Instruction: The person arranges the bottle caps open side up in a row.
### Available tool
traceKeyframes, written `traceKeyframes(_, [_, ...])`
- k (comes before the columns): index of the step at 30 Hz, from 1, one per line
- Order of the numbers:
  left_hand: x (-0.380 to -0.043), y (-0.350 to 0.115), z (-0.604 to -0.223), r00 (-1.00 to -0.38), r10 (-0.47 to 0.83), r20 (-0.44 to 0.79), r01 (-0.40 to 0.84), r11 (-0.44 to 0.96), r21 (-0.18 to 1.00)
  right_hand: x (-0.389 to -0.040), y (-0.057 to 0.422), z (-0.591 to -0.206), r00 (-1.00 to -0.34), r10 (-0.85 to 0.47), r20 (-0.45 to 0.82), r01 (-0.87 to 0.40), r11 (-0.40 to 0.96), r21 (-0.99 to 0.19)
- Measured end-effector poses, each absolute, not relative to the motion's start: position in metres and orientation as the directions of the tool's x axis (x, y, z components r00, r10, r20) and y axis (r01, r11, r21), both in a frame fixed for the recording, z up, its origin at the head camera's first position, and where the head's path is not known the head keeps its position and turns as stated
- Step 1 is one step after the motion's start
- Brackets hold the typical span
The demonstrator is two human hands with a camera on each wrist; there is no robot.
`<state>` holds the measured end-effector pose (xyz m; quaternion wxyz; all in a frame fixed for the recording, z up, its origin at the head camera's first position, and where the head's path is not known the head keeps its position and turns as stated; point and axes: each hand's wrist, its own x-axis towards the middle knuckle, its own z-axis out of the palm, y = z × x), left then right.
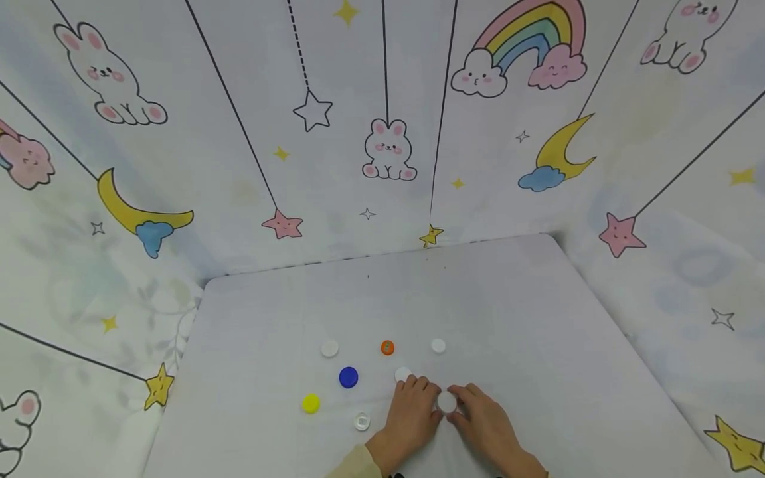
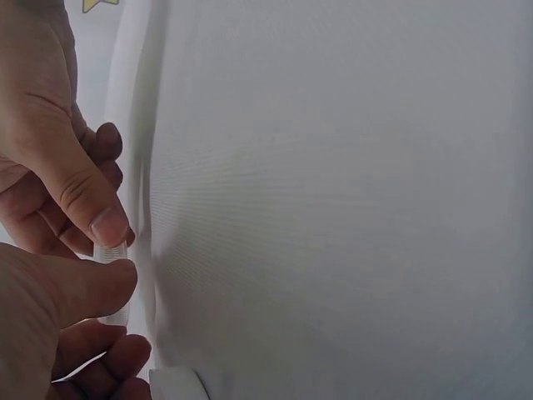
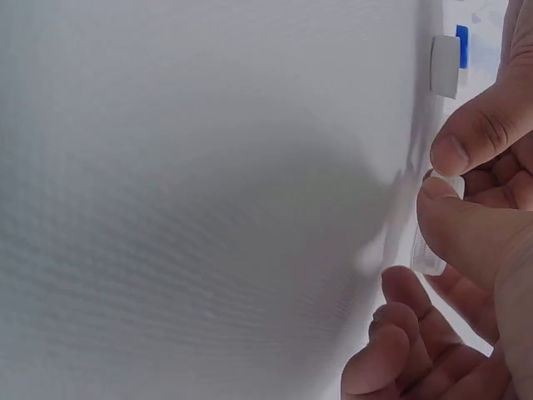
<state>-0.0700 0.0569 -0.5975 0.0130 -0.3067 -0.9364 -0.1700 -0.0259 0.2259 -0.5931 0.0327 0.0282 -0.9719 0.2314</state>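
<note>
Looks softly, evenly lit in the head view, stretched toward the corners; reads dimmer and greyer in both wrist views; spreads into soft-edged shadow on the white tablecloth [image 3: 275,167] in the right wrist view

The person's left sleeve [image 1: 358,464] is plain pale yellow, its edge stopping short of bare fingers [image 1: 422,386].

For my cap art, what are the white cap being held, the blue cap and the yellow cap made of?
White cap being held: probably plastic, slightly see-through, with fine ridges along its side. Blue cap: likely plastic too, its colour strong and even. Yellow cap: maybe plastic, bright and smooth-looking, but too small to be sure.
</note>
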Motion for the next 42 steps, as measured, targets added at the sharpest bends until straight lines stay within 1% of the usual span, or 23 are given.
traceKeyframes(7, [-0.069,0.059,-0.594,-0.824,0.540,0.170,0.560,0.735,0.381,-0.027,0.226,-0.585,-0.997,-0.020,0.077,-0.052,0.892,-0.450])
traceKeyframes(11, [-0.069,0.060,-0.591,-0.825,0.531,0.194,0.561,0.724,0.402,-0.027,0.227,-0.580,-0.997,-0.011,0.072,-0.042,0.894,-0.447])
traceKeyframes(25, [-0.067,0.060,-0.588,-0.821,0.513,0.249,0.569,0.710,0.414,-0.027,0.228,-0.577,-0.996,-0.007,0.086,-0.047,0.880,-0.473])
traceKeyframes(29, [-0.067,0.060,-0.589,-0.820,0.508,0.262,0.571,0.706,0.419,-0.026,0.228,-0.576,-0.994,-0.015,0.111,-0.068,0.870,-0.489])
traceKeyframes(34, [-0.067,0.060,-0.586,-0.823,0.517,0.238,0.566,0.700,0.436,-0.025,0.229,-0.573,-0.988,-0.024,0.152,-0.101,0.846,-0.524])
traceKeyframes(38, [-0.068,0.060,-0.584,-0.820,0.530,0.216,0.566,0.693,0.447,-0.024,0.230,-0.576,-0.980,-0.025,0.198,-0.131,0.829,-0.543])
traceKeyframes(42, [-0.068,0.060,-0.584,-0.814,0.534,0.227,0.574,0.683,0.452,-0.024,0.231,-0.581,-0.976,-0.012,0.217,-0.135,0.816,-0.562])
